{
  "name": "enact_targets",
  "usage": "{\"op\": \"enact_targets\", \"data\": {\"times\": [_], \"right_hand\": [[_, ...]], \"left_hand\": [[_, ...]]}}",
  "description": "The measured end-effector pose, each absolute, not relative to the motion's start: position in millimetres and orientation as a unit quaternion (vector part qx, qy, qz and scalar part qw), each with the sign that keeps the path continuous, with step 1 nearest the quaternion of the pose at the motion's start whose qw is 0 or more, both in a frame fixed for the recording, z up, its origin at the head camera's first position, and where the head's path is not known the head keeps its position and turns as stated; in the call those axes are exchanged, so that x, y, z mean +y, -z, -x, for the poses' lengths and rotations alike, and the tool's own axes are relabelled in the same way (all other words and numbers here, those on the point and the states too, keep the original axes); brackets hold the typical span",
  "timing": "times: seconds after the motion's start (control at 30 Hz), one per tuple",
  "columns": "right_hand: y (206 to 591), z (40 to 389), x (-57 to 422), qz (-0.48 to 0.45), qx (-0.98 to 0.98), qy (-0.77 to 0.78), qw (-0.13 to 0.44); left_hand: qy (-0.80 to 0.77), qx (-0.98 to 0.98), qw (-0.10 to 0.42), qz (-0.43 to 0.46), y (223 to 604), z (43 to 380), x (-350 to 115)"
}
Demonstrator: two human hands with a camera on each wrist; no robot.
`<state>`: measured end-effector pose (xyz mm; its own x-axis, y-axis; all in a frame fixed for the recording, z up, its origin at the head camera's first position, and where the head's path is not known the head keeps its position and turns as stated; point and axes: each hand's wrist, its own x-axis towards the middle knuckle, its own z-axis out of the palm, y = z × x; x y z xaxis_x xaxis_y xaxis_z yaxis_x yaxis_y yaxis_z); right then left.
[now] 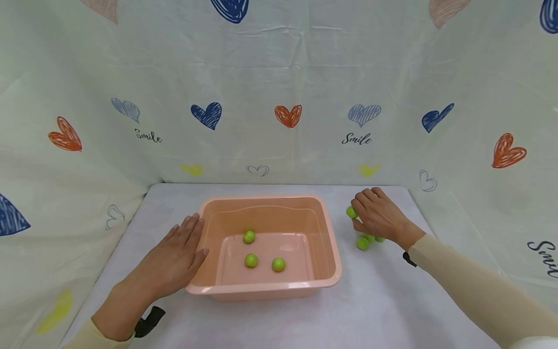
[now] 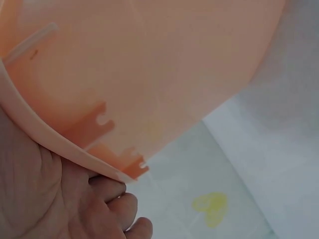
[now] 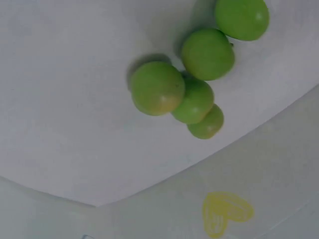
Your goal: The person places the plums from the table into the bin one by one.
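A pink plastic basin (image 1: pixel 263 286) stands on the table with three small round green fruits (image 1: pixel 250 260) on its floor. My left hand (image 1: pixel 174 257) rests along its left rim, fingers extended; the left wrist view has the palm against the rim's outer side (image 2: pixel 60 154). To the right of the basin, my right hand (image 1: pixel 381 215) pinches a green fruit (image 1: pixel 351 212) between thumb and fingers. Below that hand, more green fruits (image 1: pixel 363 243) lie close together on the table. Several of these fruits (image 3: pixel 158 88) show in the right wrist view, where the fingers are out of sight.
A white cloth covers the table (image 1: pixel 314 325). Behind it and at both sides hangs a pale curtain (image 1: pixel 244 72) printed with hearts and the word Smile. The table's back edge runs close behind the basin.
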<state>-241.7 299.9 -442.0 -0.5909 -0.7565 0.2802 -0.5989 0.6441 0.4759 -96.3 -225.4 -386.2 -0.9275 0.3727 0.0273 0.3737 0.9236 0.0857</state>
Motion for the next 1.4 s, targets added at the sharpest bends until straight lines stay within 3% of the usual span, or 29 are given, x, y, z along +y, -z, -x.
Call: {"op": "enact_targets", "data": {"times": [0.47, 0.77, 1.17, 1.4], "right_hand": [[375.1, 261.0, 238.8, -0.426, -0.839, 0.105, 0.321], [334.1, 258.0, 175.2, -0.476, -0.82, 0.064, 0.312], [335.5, 247.7, 95.2, -0.529, -0.786, 0.061, 0.314], [353.2, 240.8, 66.2, -0.557, -0.779, 0.059, 0.282]], "left_hand": [[0.04, -0.982, 0.002, 0.185, 385.4, 95.8, -223.3], [0.045, -0.984, -0.011, 0.175, 384.9, 95.1, -222.1], [0.047, -0.984, -0.008, 0.17, 385.8, 94.9, -221.3], [0.054, -0.983, -0.008, 0.177, 385.6, 95.6, -223.2]]}}
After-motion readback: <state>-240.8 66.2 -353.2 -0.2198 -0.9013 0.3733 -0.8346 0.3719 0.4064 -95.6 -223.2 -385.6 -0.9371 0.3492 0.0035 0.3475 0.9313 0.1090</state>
